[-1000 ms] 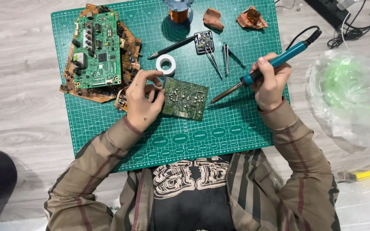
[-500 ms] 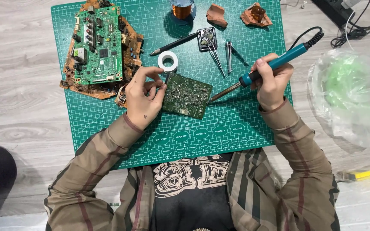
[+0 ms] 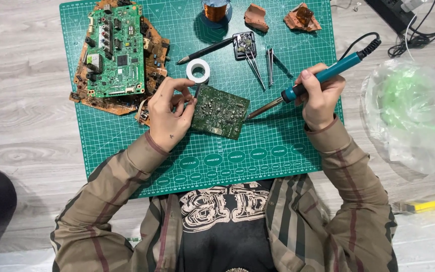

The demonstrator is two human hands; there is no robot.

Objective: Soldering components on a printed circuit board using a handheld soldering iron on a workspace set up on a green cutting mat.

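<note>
Two hands busy: left hand [image 3: 168,117] pinches circuit board [image 3: 219,111] edge; right hand [image 3: 319,96] grips soldering iron [image 3: 314,81].

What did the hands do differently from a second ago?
Very little. The right hand brought the soldering iron tip slightly closer to the small green circuit board's right edge. The left hand still grips that board's left edge. The tape roll, tweezers and board pile stayed put.

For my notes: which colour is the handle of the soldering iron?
Teal blue, with a black cord end; the head view shows the soldering iron.
</note>
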